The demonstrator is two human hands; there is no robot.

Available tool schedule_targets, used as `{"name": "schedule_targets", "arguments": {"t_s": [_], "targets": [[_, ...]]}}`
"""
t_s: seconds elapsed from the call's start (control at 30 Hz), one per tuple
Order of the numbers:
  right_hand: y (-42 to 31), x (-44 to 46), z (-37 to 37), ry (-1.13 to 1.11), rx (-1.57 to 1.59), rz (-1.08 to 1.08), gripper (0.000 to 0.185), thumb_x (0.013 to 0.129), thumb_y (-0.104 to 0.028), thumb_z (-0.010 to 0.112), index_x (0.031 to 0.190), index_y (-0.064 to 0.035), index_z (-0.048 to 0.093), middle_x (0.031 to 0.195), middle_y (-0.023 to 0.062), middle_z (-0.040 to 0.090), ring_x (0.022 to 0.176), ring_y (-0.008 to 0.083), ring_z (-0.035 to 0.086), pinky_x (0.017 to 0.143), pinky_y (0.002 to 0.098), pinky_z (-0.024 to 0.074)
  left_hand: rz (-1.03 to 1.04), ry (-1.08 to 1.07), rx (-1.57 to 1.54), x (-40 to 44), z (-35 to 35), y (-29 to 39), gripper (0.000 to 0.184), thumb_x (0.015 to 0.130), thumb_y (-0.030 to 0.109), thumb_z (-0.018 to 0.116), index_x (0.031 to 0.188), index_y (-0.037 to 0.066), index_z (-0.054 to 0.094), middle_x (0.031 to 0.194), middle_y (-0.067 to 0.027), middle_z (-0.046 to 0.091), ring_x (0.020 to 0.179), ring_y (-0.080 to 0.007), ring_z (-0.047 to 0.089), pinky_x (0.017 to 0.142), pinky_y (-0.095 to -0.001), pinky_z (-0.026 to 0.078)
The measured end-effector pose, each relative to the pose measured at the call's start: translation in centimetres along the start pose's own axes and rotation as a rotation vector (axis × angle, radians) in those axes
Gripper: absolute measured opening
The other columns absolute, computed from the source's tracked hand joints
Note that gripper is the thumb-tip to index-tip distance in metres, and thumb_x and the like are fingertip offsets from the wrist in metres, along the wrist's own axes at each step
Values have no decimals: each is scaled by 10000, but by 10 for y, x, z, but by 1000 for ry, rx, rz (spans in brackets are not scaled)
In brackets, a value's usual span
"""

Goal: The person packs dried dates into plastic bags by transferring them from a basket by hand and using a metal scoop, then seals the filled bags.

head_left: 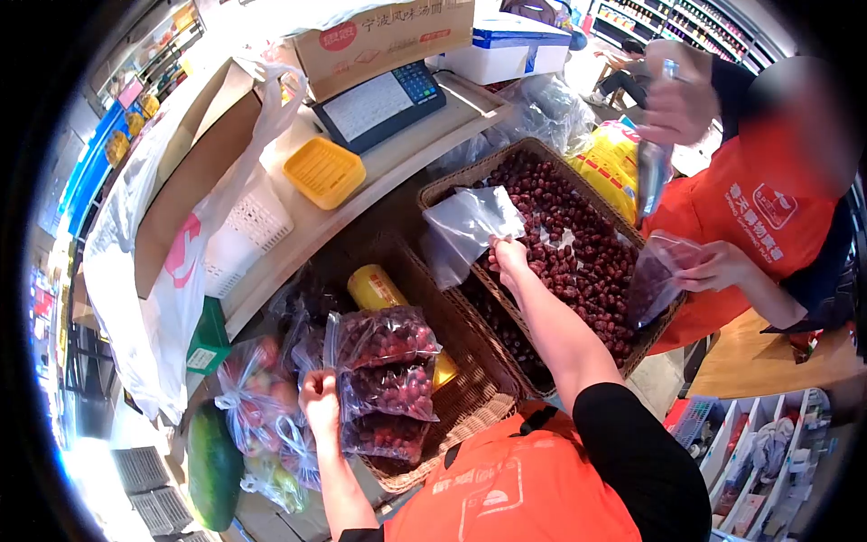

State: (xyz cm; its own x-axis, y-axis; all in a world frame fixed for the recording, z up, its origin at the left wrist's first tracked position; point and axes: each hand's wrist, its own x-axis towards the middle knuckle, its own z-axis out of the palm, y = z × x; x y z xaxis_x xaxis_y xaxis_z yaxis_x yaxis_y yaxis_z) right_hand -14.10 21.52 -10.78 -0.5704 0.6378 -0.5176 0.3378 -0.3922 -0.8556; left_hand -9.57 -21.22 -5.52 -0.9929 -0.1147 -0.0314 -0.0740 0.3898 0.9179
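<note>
My right hand (pixel 508 256), closed, pinches the edge of an empty clear plastic bag (pixel 465 226) over the left side of a wicker basket of dark red dates (pixel 578 271). At the lower left, my left hand (pixel 320 394) is closed beside the left edge of the filled date bags (pixel 388 384), which lie stacked on a brown wicker basket (pixel 483 397). What its fingers hold, if anything, is hidden. Across the dates, a co-worker in a red apron (pixel 713 239) holds a partly filled clear bag (pixel 657 275) in one hand; the co-worker's other hand is raised and blurred.
A scale (pixel 379 107), a yellow basket (pixel 324 172) and a cardboard box (pixel 388 41) stand on the counter. Bagged fruit (pixel 257 388) and a large green melon (pixel 214 465) are at lower left. A divided white tray (pixel 768 452) is at lower right.
</note>
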Motion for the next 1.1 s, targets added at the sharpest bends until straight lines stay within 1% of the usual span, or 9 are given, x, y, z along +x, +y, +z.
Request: {"name": "schedule_targets", "arguments": {"t_s": [0.23, 0.37, 0.5, 0.6, 0.63, 0.7, 0.8, 1.0, 1.1], "targets": [[5, -17, -14, -118, -101, -370, 200, 864, -81, 559, 1042, -1, 602, 753, 34, 635, 607, 97, 595, 547, 239, 484, 165, 187, 62, -11, 0, 21, 102, 829, 79, 649, 829, 25, 563, 701, 17, 515, 609, -85, 454, 580, -248, 400], [3, -26, -35, 182, -779, -691, 391, 831, -66, 558, 1215, -32, 494, 748, 145, 665, 674, 241, 666, 624, 393, 508, 423, 248, 125, -26, 10, 66, 104, 844, 88, 648, 824, 33, 562, 756, -13, 502, 619, -111, 448, 573, -257, 394], [-22, -84, -44, 170, -846, -853, 245, 846, -89, 592, 1084, -45, 556, 770, 146, 661, 688, 295, 650, 639, 412, 491, 526, 126, 77, -46, 23, 99, 90, 825, 62, 662, 817, 40, 575, 762, -30, 506, 622, -117, 459, 561, -257, 397], [-31, -133, -50, -54, -497, -1062, 94, 847, -91, 593, 929, -60, 626, 828, 140, 660, 779, 329, 637, 661, 400, 498, 340, -251, -254, -61, 52, 101, 51, 872, 65, 631, 876, 24, 602, 789, 1, 552, 664, -69, 505, 597, -208, 428], [-33, -149, -52, -90, -525, -1241, 48, 829, -69, 611, 867, -62, 640, 823, 121, 659, 767, 302, 633, 660, 372, 500, -13, -464, -425, -68, 58, 111, 56, 903, 79, 603, 936, 34, 608, 812, 7, 562, 671, -55, 512, 604, -193, 439], [-29, -178, -57, -179, -579, -1513, 85, 771, -25, 660, 841, -74, 659, 813, 74, 647, 767, 247, 620, 670, 345, 508, -258, -716, -684, -71, 85, 96, 212, 950, 222, 554, 1085, 61, 583, 885, -19, 597, 717, -66, 566, 655, -204, 478], [-4, -221, -70, -400, -749, -1591, 192, 678, 3, 658, 852, -77, 657, 847, 57, 630, 766, 226, 618, 662, 312, 525, -673, -778, -894, -90, 107, 117, 405, 895, 415, 593, 1119, 80, 547, 887, -38, 606, 699, -119, 600, 654, -231, 504], [33, -242, -100, -635, -771, -1573, 186, 656, -57, 628, 838, -83, 601, 889, 25, 604, 810, 198, 605, 645, 289, 513, -758, -645, -761, -109, 112, 75, 230, 939, 259, 555, 1025, 48, 587, 904, -66, 646, 752, -167, 639, 678, -290, 537], [36, -245, -110, -643, -748, -1501, 188, 640, -39, 639, 817, -93, 603, 889, 23, 606, 812, 204, 606, 671, 298, 516, -604, -799, -701, -115, 101, 61, 222, 935, 237, 566, 1037, 43, 599, 944, -55, 637, 877, -141, 617, 774, -304, 510]]}}
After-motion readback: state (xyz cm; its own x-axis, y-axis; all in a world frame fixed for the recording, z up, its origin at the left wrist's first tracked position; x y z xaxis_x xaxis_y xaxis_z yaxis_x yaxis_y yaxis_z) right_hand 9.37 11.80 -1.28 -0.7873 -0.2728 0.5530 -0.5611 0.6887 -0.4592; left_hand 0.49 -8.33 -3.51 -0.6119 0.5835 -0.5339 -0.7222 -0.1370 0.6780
